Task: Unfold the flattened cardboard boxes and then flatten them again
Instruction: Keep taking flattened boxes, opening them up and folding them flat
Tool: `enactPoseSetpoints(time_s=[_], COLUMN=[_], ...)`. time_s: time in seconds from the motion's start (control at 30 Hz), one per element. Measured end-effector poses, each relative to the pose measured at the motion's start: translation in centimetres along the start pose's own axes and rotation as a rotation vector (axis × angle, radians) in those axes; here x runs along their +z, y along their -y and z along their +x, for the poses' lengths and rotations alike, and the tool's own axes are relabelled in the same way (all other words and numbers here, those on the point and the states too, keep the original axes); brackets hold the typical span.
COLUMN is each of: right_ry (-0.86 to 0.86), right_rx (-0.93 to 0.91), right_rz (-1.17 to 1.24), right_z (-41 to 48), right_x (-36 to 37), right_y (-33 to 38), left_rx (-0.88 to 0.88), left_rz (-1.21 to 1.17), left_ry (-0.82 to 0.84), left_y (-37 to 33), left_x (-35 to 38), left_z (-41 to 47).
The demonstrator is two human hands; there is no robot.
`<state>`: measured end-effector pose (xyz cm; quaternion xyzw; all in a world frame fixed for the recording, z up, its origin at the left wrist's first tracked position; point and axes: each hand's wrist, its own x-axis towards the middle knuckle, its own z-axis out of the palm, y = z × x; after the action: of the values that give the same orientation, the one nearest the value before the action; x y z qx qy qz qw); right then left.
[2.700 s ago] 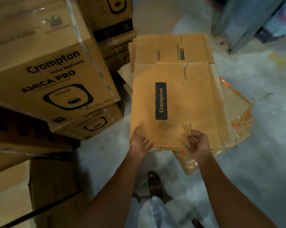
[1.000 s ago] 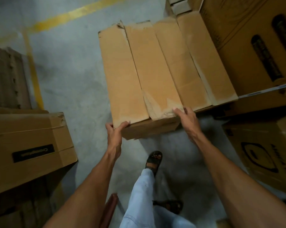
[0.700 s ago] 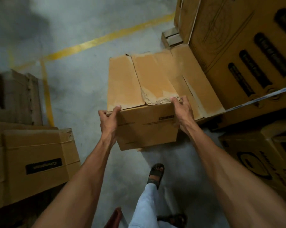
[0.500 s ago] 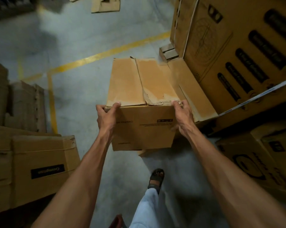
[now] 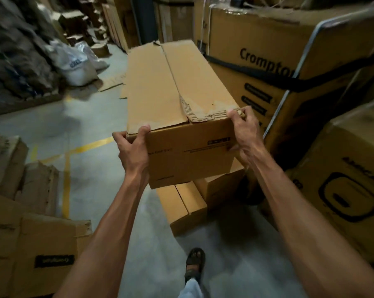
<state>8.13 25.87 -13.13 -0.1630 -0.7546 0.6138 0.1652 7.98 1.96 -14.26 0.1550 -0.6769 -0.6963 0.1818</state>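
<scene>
We see a long brown cardboard box (image 5: 177, 87) held up in the air, out in front of the person and above the grey floor (image 5: 52, 130). It is opened out into a box shape. Its two top flaps lie shut, and the near end of one flap is torn.

The left hand (image 5: 132, 151) grabs the near left corner, with its fingers curled round the edge. The right hand (image 5: 244, 130) grabs the near right corner, with its fingers curled over the torn top edge.

Under the held box, a smaller brown cardboard box (image 5: 181, 209) lies on the floor. Big brown boxes with black "Crompton" letters (image 5: 267, 50) are stacked just beside it on the right. A white sack (image 5: 78, 63) sits far back on the left. Yellow lines (image 5: 89, 145) cross the floor. A foot in a dark sandal (image 5: 194, 263) stands below.
</scene>
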Motion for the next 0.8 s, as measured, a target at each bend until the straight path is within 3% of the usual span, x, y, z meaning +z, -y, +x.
enactPoseSetpoints(time_s=[0.27,0.53,0.8], right_ry=[-0.208,-0.461,-0.714], right_rx=[-0.193,-0.359,-0.398], right_rz=[0.124,0.191,0.175], right_z=[-12.0,-19.2,-24.7], right_x=[-12.8,-21.9,-29.8], right_y=[7.7,12.2,12.4], left_rx=[0.201,0.313,0.29], left_rz=[-0.172,-0.276,-0.325], left_ry=[0.207,0.459,0.752], left_y=[-10.0,-15.6,-18.1], left_x=[-0.5,2.3,7.5], left_z=[-12.6,-18.9,-24.4])
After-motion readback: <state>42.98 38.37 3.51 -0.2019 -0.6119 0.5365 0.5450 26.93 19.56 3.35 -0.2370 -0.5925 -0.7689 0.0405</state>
